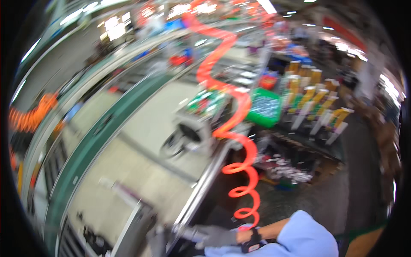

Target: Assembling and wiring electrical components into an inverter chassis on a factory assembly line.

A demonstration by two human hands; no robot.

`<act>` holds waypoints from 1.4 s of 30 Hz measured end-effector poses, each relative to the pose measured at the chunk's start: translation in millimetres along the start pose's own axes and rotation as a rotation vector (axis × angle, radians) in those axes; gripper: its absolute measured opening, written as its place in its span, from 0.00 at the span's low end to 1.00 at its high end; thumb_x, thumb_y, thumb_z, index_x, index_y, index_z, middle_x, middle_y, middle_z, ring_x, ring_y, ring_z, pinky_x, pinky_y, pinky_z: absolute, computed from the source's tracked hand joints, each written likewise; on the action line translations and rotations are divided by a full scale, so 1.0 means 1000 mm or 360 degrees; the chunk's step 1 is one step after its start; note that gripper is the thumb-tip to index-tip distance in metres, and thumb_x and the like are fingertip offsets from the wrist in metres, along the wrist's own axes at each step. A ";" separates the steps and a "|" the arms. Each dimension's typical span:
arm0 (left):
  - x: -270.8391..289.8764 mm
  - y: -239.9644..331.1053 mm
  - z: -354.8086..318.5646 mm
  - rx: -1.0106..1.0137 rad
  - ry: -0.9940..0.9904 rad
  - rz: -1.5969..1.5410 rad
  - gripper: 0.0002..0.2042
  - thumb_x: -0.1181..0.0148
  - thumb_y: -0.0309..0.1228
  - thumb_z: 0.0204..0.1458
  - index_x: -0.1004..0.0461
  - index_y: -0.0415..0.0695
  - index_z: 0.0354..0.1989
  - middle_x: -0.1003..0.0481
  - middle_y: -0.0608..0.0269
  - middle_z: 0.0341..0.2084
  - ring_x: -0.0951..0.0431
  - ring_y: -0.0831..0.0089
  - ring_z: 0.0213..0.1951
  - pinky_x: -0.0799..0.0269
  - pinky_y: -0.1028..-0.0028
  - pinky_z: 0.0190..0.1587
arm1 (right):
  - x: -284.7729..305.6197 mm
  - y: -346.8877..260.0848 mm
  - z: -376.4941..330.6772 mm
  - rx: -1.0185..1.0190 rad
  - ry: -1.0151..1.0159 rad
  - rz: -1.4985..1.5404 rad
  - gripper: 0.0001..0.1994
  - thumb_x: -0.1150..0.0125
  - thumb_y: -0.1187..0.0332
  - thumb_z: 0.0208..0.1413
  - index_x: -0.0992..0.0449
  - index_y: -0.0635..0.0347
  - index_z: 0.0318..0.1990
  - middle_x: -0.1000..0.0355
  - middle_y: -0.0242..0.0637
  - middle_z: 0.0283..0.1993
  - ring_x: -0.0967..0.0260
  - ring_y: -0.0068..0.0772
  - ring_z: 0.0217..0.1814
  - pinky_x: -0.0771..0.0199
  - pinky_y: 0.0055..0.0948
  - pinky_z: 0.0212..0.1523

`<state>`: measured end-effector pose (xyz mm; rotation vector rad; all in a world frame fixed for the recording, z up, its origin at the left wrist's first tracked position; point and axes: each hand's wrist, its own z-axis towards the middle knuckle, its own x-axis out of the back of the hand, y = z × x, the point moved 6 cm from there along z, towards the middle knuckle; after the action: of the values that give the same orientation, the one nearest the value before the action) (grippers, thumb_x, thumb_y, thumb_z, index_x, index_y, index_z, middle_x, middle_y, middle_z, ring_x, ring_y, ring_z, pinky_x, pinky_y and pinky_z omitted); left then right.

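Observation:
My right hand (216,236), in a grey glove with a dark band at the wrist, is low in the picture beside the metal bench edge. Its fingers look closed around a silvery elongated thing (190,234), too blurred to name. To its left, another grey-gloved shape, apparently my left hand (157,240), is at a dark flat-sided unit with a silver frame (136,229). Motion smears its fingers. A red-orange coiled hose (255,199) hangs down to my right wrist; where it ends is hidden.
A pale worktop with a green rail (92,132) curves along the left. A grey box with black loops (197,133) stands farther up. Right of the hose are a green bin (258,119) of small silvery parts and several upright yellow-and-white pieces (307,95). Another orange coil (32,115) hangs far left.

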<state>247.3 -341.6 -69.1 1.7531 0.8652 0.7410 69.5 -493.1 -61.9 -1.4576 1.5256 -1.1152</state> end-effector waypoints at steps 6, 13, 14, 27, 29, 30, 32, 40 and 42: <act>0.036 0.118 -0.050 -0.1184 0.0904 0.1393 0.07 0.38 0.25 0.60 0.19 0.39 0.45 0.22 0.49 0.34 0.21 0.52 0.35 0.25 0.62 0.39 | 0.006 0.006 0.013 -0.0297 -0.0034 0.0189 0.31 0.27 0.57 0.56 0.31 0.55 0.65 0.29 0.32 0.36 0.33 0.18 0.24 0.28 0.24 0.24; 0.041 0.122 0.006 -0.0984 0.0648 0.1903 0.12 0.41 0.41 0.65 0.19 0.46 0.41 0.20 0.54 0.29 0.19 0.52 0.31 0.27 0.59 0.32 | -0.001 -0.002 0.028 -0.0325 -0.0108 0.0168 0.31 0.28 0.55 0.57 0.31 0.56 0.65 0.29 0.33 0.36 0.32 0.19 0.25 0.27 0.25 0.24; 0.042 0.120 0.006 -0.1092 0.0700 0.1845 0.13 0.42 0.44 0.65 0.20 0.48 0.35 0.22 0.55 0.24 0.19 0.52 0.29 0.27 0.59 0.31 | -0.001 0.003 0.029 -0.0337 -0.0090 0.0154 0.32 0.27 0.55 0.57 0.31 0.56 0.65 0.29 0.33 0.36 0.31 0.19 0.25 0.27 0.25 0.24; 0.028 0.128 -0.015 -0.1273 0.0569 0.1818 0.16 0.42 0.46 0.66 0.24 0.49 0.30 0.25 0.48 0.20 0.24 0.44 0.23 0.30 0.51 0.26 | -0.019 0.048 0.028 0.0190 0.0225 -0.0034 0.37 0.26 0.56 0.54 0.32 0.59 0.70 0.22 0.46 0.60 0.25 0.40 0.61 0.25 0.40 0.62; 0.028 0.123 -0.010 -0.1265 0.0601 0.1836 0.18 0.42 0.48 0.67 0.26 0.48 0.28 0.25 0.48 0.19 0.24 0.44 0.23 0.30 0.51 0.25 | -0.017 0.049 0.027 0.0199 0.0261 -0.0070 0.36 0.27 0.57 0.54 0.31 0.59 0.69 0.22 0.46 0.59 0.24 0.41 0.61 0.24 0.41 0.61; 0.029 0.120 -0.007 -0.1258 0.0601 0.1837 0.19 0.43 0.48 0.67 0.26 0.49 0.28 0.26 0.49 0.19 0.24 0.44 0.23 0.31 0.51 0.25 | -0.016 0.049 0.027 0.0199 0.0277 -0.0086 0.35 0.27 0.57 0.54 0.31 0.59 0.68 0.22 0.46 0.58 0.24 0.41 0.60 0.24 0.41 0.61; 0.027 0.118 -0.002 -0.1270 0.0610 0.1826 0.20 0.43 0.50 0.67 0.26 0.49 0.28 0.26 0.49 0.19 0.24 0.45 0.22 0.31 0.51 0.25 | -0.012 0.046 0.027 0.0220 0.0336 -0.0116 0.35 0.27 0.57 0.54 0.31 0.59 0.68 0.21 0.46 0.56 0.24 0.41 0.59 0.23 0.41 0.59; 0.016 0.130 -0.003 -0.1351 0.0640 0.1805 0.24 0.46 0.54 0.67 0.26 0.50 0.26 0.26 0.51 0.17 0.24 0.47 0.20 0.31 0.52 0.23 | -0.011 0.026 0.020 0.0099 0.0344 -0.0085 0.33 0.28 0.59 0.55 0.30 0.58 0.68 0.20 0.45 0.52 0.22 0.39 0.51 0.20 0.41 0.51; 0.014 0.131 -0.002 -0.1335 0.0651 0.1822 0.24 0.46 0.55 0.67 0.26 0.50 0.26 0.25 0.52 0.17 0.24 0.47 0.20 0.30 0.52 0.23 | -0.008 0.023 0.020 0.0127 0.0370 -0.0117 0.33 0.28 0.60 0.55 0.30 0.57 0.68 0.20 0.45 0.51 0.22 0.39 0.50 0.20 0.41 0.50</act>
<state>281.9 -360.5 56.9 1.1881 -0.3443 1.9048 80.5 -487.2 -90.6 -1.3776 1.5742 -1.4146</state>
